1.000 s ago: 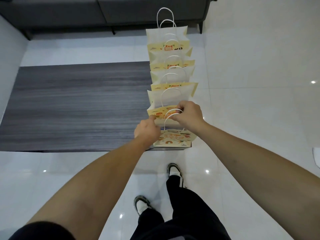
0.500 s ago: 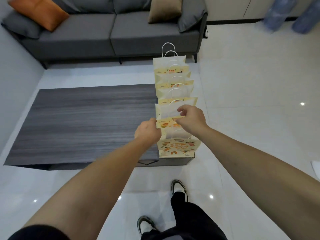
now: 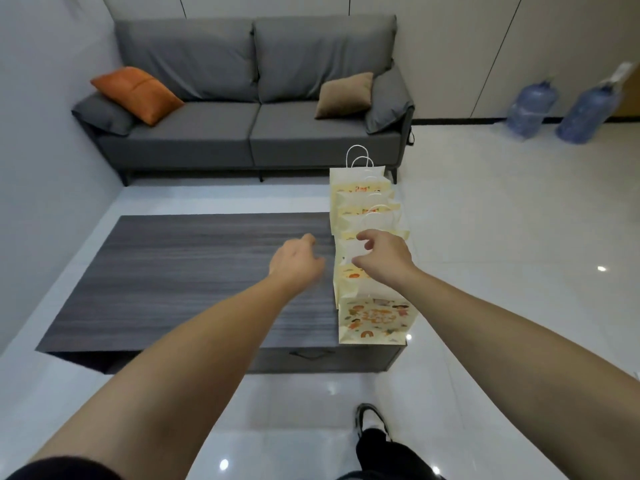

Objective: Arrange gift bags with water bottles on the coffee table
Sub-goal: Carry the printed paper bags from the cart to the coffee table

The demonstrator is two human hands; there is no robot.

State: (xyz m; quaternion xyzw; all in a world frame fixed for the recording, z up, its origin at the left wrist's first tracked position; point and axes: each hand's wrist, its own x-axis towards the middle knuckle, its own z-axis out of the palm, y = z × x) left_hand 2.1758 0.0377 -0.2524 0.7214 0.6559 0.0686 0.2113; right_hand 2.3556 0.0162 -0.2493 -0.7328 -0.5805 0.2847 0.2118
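- A row of gift bags [image 3: 372, 271] lines the counter's [image 3: 190, 271] right edge, right of centre frame.
- Left hand [image 3: 298, 261] and right hand [image 3: 384, 258] hover loose, grasping nothing.
- Arranging looks nearly finished; bottles unseen.

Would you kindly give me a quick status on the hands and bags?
Left hand open, empty, over coffee table. Right hand open above gift bags. Bags upright in a row along table's right edge. Nothing obstructing.

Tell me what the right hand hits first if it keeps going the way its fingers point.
Probably the bags: the right hand hovers over the row, fingers pointing along it. Depth is unclear.
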